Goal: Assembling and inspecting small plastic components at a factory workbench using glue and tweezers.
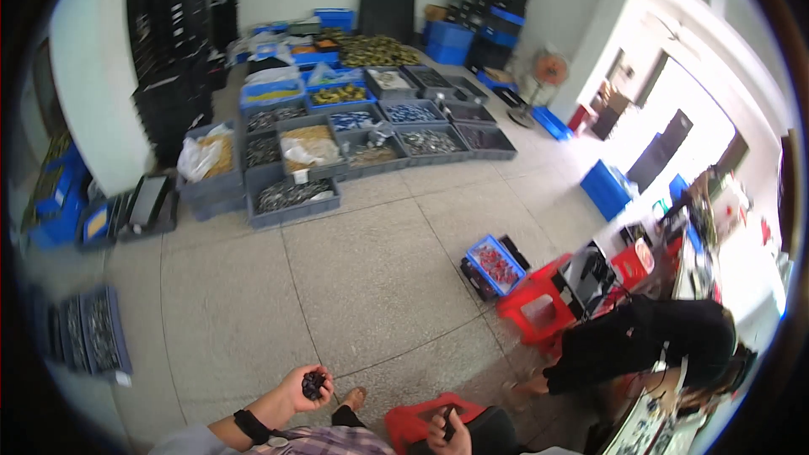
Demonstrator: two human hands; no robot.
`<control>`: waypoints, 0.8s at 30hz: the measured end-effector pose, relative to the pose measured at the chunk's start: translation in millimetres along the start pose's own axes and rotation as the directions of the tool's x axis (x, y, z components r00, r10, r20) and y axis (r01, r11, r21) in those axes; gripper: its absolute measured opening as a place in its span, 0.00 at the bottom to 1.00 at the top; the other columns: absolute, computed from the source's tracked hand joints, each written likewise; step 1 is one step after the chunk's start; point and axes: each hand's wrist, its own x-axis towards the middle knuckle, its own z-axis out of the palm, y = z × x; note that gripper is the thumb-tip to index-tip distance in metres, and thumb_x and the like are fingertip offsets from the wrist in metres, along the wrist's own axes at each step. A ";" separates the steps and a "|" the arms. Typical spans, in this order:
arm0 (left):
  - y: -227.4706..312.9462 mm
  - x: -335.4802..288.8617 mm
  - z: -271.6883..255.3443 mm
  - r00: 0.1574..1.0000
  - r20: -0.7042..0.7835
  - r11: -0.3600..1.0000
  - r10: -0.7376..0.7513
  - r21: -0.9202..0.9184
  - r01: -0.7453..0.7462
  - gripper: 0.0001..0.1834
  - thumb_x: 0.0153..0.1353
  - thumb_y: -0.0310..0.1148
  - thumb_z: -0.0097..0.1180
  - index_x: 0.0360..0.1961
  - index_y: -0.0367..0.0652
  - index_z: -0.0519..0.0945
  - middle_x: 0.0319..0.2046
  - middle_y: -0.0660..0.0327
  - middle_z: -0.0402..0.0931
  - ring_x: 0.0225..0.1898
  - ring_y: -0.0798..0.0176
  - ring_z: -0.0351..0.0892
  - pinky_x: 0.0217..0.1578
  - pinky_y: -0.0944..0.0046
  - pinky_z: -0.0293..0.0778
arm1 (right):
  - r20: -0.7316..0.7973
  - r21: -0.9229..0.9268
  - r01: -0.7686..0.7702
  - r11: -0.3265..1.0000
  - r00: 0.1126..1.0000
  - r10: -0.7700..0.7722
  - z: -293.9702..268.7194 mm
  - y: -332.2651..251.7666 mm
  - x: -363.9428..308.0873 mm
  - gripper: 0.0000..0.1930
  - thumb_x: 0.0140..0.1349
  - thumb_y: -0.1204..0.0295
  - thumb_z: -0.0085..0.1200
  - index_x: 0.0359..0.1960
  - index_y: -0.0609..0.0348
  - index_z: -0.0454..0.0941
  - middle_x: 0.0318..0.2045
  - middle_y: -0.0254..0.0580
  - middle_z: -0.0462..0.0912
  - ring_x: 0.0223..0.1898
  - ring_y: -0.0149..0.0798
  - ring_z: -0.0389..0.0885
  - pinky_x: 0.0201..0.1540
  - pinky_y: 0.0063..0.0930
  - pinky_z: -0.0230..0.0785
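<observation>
My left hand (297,393) is cupped, palm up, around a small heap of dark parts (313,385); their exact kind is too small to tell. A black band sits on that wrist. At the lower edge, my right hand (441,438) has its fingers curled round a small dark piece (448,423) that I cannot make out clearly. Just behind the right hand are a red plastic stool (404,423) and a black rounded surface. Both hands are apart from each other, held above the floor near my body.
Grey bins (295,213) of small parts crowd the far floor, with black crates (173,109) stacked at left. A co-worker in black (649,337) bends over a bench at right, beside red stools (539,307) and a blue tray (497,265). A fan (549,72) stands farther back.
</observation>
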 end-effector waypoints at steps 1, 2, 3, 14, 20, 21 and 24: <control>11.0 0.8 19.6 0.999 -0.030 0.999 -0.020 0.038 0.021 0.11 0.56 0.37 0.44 0.22 0.42 0.70 0.24 0.58 0.69 0.25 0.62 0.69 0.18 0.66 0.67 | -0.031 0.041 0.002 0.999 1.000 0.000 8.9 -11.4 17.4 0.11 0.59 0.58 0.46 0.33 0.52 0.70 0.21 0.34 0.65 0.18 0.26 0.58 0.13 0.14 0.48; 19.8 6.8 45.2 1.000 -0.024 0.999 -0.004 0.041 0.005 0.11 0.55 0.36 0.45 0.21 0.43 0.71 0.23 0.58 0.70 0.25 0.62 0.69 0.19 0.67 0.67 | 0.078 0.145 -0.097 0.985 0.993 0.086 10.2 -29.9 39.6 0.12 0.60 0.59 0.44 0.33 0.53 0.69 0.21 0.34 0.63 0.19 0.26 0.57 0.12 0.14 0.47; 30.0 11.5 70.4 1.000 -0.017 0.999 0.013 0.039 -0.013 0.11 0.54 0.36 0.46 0.20 0.43 0.72 0.23 0.58 0.70 0.26 0.61 0.69 0.19 0.67 0.67 | 0.073 0.164 -0.081 0.983 0.995 0.070 12.2 -40.4 58.6 0.12 0.60 0.59 0.44 0.33 0.53 0.69 0.21 0.34 0.63 0.19 0.26 0.57 0.12 0.14 0.47; 186.9 116.2 346.3 0.936 0.328 0.988 0.131 0.029 -0.149 0.11 0.56 0.35 0.49 0.21 0.42 0.74 0.26 0.59 0.72 0.27 0.63 0.71 0.21 0.69 0.70 | 0.234 -0.093 -0.008 0.996 0.972 0.029 202.5 -211.6 305.9 0.08 0.60 0.63 0.45 0.34 0.53 0.69 0.22 0.32 0.65 0.18 0.25 0.59 0.11 0.12 0.48; 244.9 206.2 531.3 0.893 0.447 0.984 0.052 0.130 -0.122 0.10 0.58 0.35 0.48 0.26 0.41 0.73 0.29 0.57 0.73 0.30 0.60 0.74 0.27 0.64 0.76 | 0.176 -0.136 0.002 0.991 0.984 0.022 287.4 -319.4 424.4 0.08 0.61 0.64 0.44 0.36 0.53 0.68 0.21 0.33 0.64 0.17 0.25 0.57 0.11 0.12 0.47; 252.9 219.2 562.7 0.886 0.463 0.979 0.041 0.158 -0.128 0.10 0.58 0.35 0.47 0.26 0.40 0.73 0.30 0.57 0.73 0.31 0.60 0.75 0.29 0.63 0.76 | 0.193 -0.135 0.020 0.991 0.981 0.006 300.5 -339.5 440.0 0.09 0.61 0.64 0.43 0.36 0.54 0.68 0.21 0.33 0.64 0.17 0.25 0.58 0.11 0.12 0.48; 271.6 266.3 637.4 0.926 0.377 0.975 -0.023 0.212 -0.061 0.10 0.59 0.36 0.46 0.26 0.42 0.74 0.31 0.56 0.74 0.35 0.59 0.74 0.31 0.62 0.76 | 0.192 -0.071 0.051 0.996 0.981 -0.036 307.6 -401.2 480.7 0.09 0.62 0.64 0.42 0.36 0.54 0.68 0.22 0.33 0.64 0.18 0.25 0.58 0.11 0.12 0.48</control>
